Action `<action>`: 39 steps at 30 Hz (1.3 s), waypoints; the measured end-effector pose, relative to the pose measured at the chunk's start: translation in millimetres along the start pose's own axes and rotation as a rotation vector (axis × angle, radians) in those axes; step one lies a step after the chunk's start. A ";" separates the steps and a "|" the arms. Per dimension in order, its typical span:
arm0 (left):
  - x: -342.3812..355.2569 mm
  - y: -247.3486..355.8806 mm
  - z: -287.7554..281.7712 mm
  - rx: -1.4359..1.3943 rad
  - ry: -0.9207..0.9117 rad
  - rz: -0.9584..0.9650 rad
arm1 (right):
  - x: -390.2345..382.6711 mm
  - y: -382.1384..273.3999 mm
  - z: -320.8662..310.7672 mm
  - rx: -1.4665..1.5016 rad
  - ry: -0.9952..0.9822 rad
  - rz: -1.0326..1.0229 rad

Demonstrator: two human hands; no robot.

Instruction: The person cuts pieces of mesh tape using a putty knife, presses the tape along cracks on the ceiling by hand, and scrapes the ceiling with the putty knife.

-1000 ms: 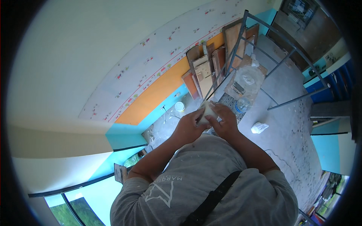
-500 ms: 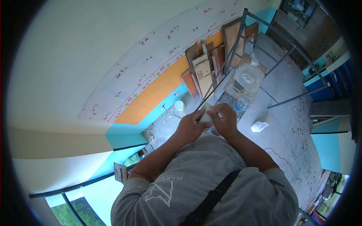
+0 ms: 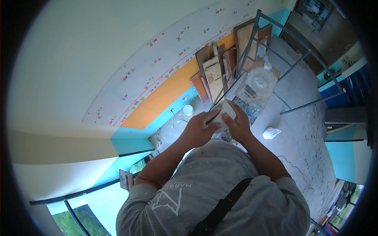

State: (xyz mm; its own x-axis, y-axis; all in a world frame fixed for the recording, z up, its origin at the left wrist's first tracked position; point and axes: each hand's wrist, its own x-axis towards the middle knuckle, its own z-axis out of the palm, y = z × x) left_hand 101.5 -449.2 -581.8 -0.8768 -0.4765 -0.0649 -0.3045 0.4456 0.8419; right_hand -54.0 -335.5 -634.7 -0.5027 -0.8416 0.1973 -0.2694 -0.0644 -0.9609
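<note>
Both hands hold a pale off-white pad point(image 3: 228, 113) in front of my belly; its exact kind does not show. My left hand point(image 3: 200, 129) grips the pad's left side, its fingers partly hidden behind. On the other side, my right hand point(image 3: 241, 125) clasps it with the thumb laid across the pale face. A clear plastic bottle with a blue band point(image 3: 254, 109) stands just beyond my right hand, on a perforated metal platform. Farther along the platform lies clear plastic sheeting point(image 3: 260, 80).
A grey metal scaffold frame point(image 3: 280, 26) rises around the platform. Wooden boards point(image 3: 214, 78) lean on the wall to the far left of it. A white bucket point(image 3: 188, 109) and a crumpled white bag point(image 3: 271, 133) are on the speckled floor point(image 3: 303, 133) below.
My right hand has shifted from pinching the pad's edge to clasping its side, thumb on its face. The pad has turned, and more of its pale face shows.
</note>
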 end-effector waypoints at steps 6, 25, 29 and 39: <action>2.4 -18.3 7.5 -0.212 -0.008 0.016 | -2.6 0.8 6.2 -0.038 0.070 0.029; 10.7 -45.1 19.0 -0.318 -0.016 -0.190 | 8.9 -24.5 -6.3 -0.445 -0.103 -0.384; 17.4 -49.5 10.3 -0.539 0.052 -0.149 | 12.5 -26.4 -2.1 -0.606 -0.098 -0.419; 17.4 9.4 -36.7 0.081 0.291 -0.058 | 59.7 -51.2 11.9 -0.474 0.110 -0.520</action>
State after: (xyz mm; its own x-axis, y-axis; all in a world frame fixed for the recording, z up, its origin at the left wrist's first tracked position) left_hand 97.0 -481.2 -555.4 -0.7170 -0.6949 0.0550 -0.3896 0.4650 0.7950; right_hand -60.4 -388.9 -576.1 -0.2855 -0.7046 0.6497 -0.8127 -0.1813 -0.5538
